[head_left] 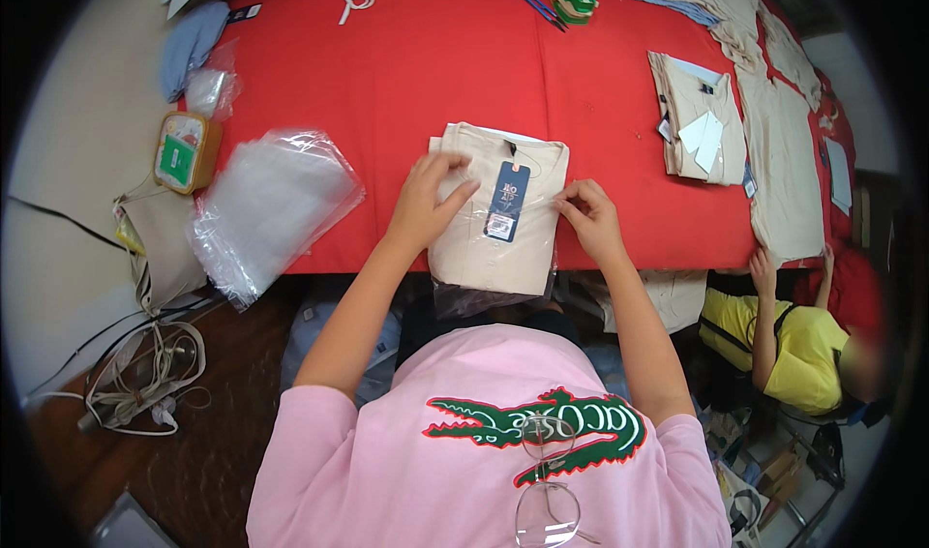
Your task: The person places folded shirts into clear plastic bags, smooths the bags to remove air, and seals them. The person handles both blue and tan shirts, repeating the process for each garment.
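Observation:
A folded beige shirt [513, 258] lies at the table's front edge, with a navy hang tag [507, 200] on its front. A clear plastic bag [474, 301] shines over its lower part and sticks out past the table edge. Resting over the shirt's left side, my left hand [429, 200] is open, thumb apart from the slightly blurred fingers. At the right edge of the shirt, the thumb and fingertips of my right hand [590, 219] pinch together at what looks like the bag's edge.
Left on the red-covered table [435, 64] lie a stack of clear bags [276, 205] and a plastic tub [186, 151]. Folded beige shirts [687, 113] with white cards lie at right. Blue snips [544, 11] lie far back. A person in yellow [798, 355] handles cloth at right.

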Tool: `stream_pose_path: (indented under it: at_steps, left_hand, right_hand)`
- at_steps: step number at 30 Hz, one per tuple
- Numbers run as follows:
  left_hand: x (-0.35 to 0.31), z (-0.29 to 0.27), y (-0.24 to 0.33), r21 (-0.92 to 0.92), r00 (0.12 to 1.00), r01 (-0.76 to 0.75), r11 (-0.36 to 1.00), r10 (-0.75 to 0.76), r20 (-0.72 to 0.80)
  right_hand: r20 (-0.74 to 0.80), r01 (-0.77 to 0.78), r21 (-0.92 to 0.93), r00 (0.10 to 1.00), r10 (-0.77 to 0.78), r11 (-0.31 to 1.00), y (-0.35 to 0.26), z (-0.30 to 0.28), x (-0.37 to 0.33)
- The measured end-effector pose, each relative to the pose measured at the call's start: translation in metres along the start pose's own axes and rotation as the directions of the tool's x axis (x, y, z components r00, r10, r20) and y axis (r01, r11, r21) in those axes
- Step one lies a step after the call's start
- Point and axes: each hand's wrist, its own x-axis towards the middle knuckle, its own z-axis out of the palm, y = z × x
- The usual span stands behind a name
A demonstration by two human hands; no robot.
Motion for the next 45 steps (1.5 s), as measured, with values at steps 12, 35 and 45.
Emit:
stream_pose_path:
  at_steps: [12,35,45]
  left_hand:
    - [-0.071,-0.01,-0.018,-0.408,0.971,0.237,0.882,-0.212,0.108]
    - [-0.043,-0.049,0.003,-0.102,0.913,0.327,0.939,-0.287,0.289]
    - [-0.032,-0.037,-0.009,0.072,0.972,0.184,0.98,-0.192,0.133]
  right_hand:
    - [-0.212,0.114,-0.2,0.965,-0.157,0.973,-0.044,0.02,0.014]
    - [0.018,0.2,-0.532,0.974,-0.225,0.823,-0.072,0.115,0.117]
    - [0.418,0.299,-0.335,0.897,-0.144,0.894,-0.065,0.12,0.094]
